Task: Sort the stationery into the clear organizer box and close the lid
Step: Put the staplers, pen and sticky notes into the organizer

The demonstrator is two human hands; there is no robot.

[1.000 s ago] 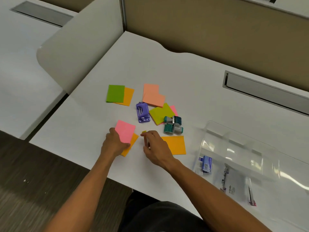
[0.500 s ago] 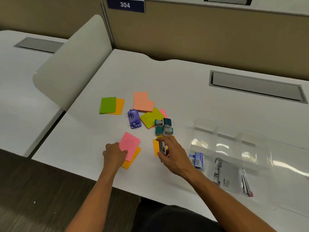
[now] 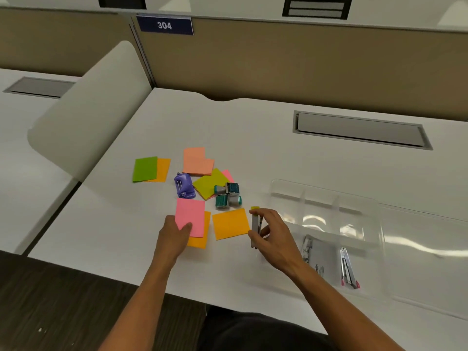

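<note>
Stapler (image 3: 255, 228), slim, yellow-tipped: pinched upright in right hand (image 3: 274, 235), long axis 12-to-6. Clear organizer box (image 3: 326, 198) lies at 3 o'clock, just beside. Left hand (image 3: 174, 236) pinches pink note (image 3: 190, 216).

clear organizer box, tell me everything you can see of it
The clear organizer box is see-through plastic with rounded corners and lies open on the white desk, right of the sticky notes. Thin clear dividers split its far side into small compartments that look bare. Its near part holds a pink-tipped stapler, a grey printed packet and another small metal item beside it. The lid lies flat, open to the right. The right hand, pinching a small stapler, hovers at its left edge.
</note>
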